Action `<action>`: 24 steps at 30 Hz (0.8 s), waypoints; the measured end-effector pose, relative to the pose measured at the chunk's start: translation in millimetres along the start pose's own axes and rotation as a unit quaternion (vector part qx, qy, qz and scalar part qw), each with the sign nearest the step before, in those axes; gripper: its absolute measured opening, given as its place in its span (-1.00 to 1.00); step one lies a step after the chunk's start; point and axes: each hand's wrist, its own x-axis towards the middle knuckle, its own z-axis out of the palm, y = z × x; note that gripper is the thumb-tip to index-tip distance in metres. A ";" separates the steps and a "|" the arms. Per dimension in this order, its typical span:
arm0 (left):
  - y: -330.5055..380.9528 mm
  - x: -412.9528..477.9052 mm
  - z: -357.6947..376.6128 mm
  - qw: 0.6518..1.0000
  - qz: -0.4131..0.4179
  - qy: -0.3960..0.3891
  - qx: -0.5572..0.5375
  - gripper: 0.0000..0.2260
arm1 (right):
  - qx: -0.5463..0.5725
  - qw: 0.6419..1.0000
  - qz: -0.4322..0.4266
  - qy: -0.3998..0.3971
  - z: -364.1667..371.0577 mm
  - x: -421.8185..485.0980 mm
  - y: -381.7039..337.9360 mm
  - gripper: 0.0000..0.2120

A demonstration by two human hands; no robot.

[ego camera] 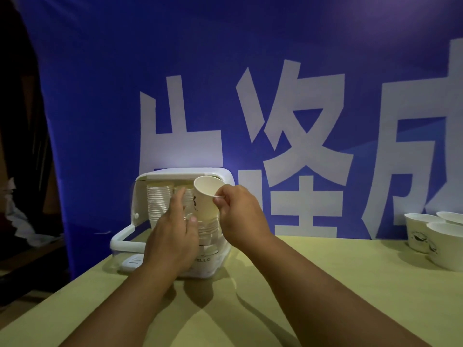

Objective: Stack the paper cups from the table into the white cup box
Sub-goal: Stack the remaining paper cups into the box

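The white cup box (140,194) stands open on the yellow table (325,296), with stacks of paper cups (156,201) inside. My right hand (240,214) pinches the rim of a white paper cup (204,199), which is tilted in front of the box's opening. My left hand (175,229) reaches into the box with straight fingers against a stack of cups. Three more paper cups (423,231) stand at the table's right edge.
A blue banner (225,71) with large white characters hangs right behind the table. The box's lid (125,236) lies open toward the left front. Left of the table is a dark area with crumpled white material (15,214).
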 end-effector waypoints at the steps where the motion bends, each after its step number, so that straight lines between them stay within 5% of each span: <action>1: 1.3 -0.2 -0.5 1.000 0.017 0.009 -0.005 -0.40 | -0.011 1.000 -0.005 -0.007 0.5 -0.4 -0.4 -0.83; 6: 2.4 1.3 3.9 0.997 0.082 0.007 0.004 -0.41 | -0.001 0.999 -0.002 -0.043 5.2 -2.8 0.5 -0.83; 15: -2.5 0.5 8.1 0.999 0.029 0.008 0.019 -0.54 | -0.048 0.993 -0.031 -0.105 17.4 -13.6 12.9 -0.45; 24: -9.2 0.4 10.0 0.998 0.001 -0.035 0.056 -0.61 | -0.078 0.985 -0.028 -0.151 25.3 -19.9 31.1 -0.38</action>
